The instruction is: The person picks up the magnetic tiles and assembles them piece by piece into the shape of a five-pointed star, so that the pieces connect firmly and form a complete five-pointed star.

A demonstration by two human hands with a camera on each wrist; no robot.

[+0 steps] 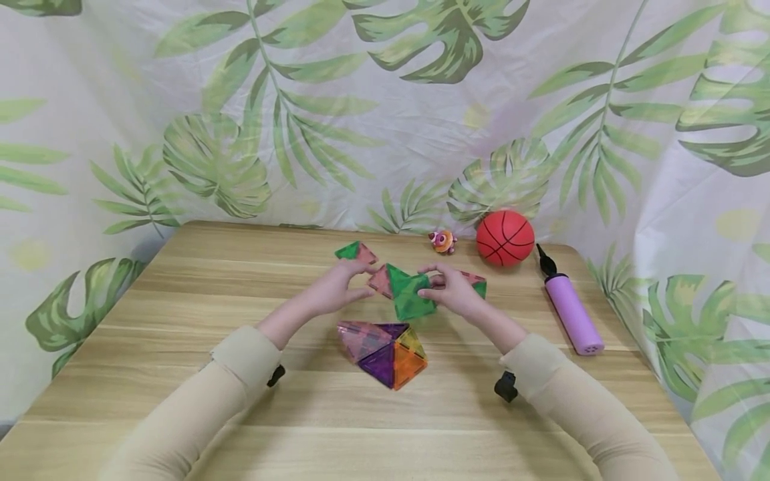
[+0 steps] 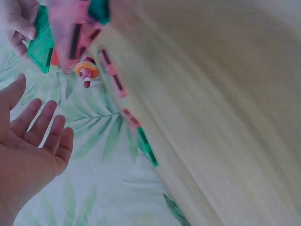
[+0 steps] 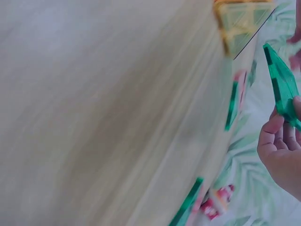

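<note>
My right hand (image 1: 454,292) pinches a translucent green magnetic tile (image 1: 414,297), raised above the table; the right wrist view shows the thumb and fingers on the edge of this green tile (image 3: 281,84). To its left is my left hand (image 1: 338,290), fingers apart and relaxed with nothing in them, as the left wrist view of the left hand (image 2: 35,146) confirms. Between the hands, a pink tile (image 1: 380,280) lies just behind the green one. Closer to me stands a joined magnetic-tile shape with pink, purple (image 1: 377,365), orange (image 1: 409,364) and yellow faces.
Behind the left hand lies a green and pink tile pair (image 1: 364,253); another pair (image 1: 479,285) is partly hidden by the right hand. Toward the back right are a small toy figure (image 1: 443,242), a red ball (image 1: 505,238) and a purple hand pump (image 1: 573,312). A leaf-print cloth hangs behind the table.
</note>
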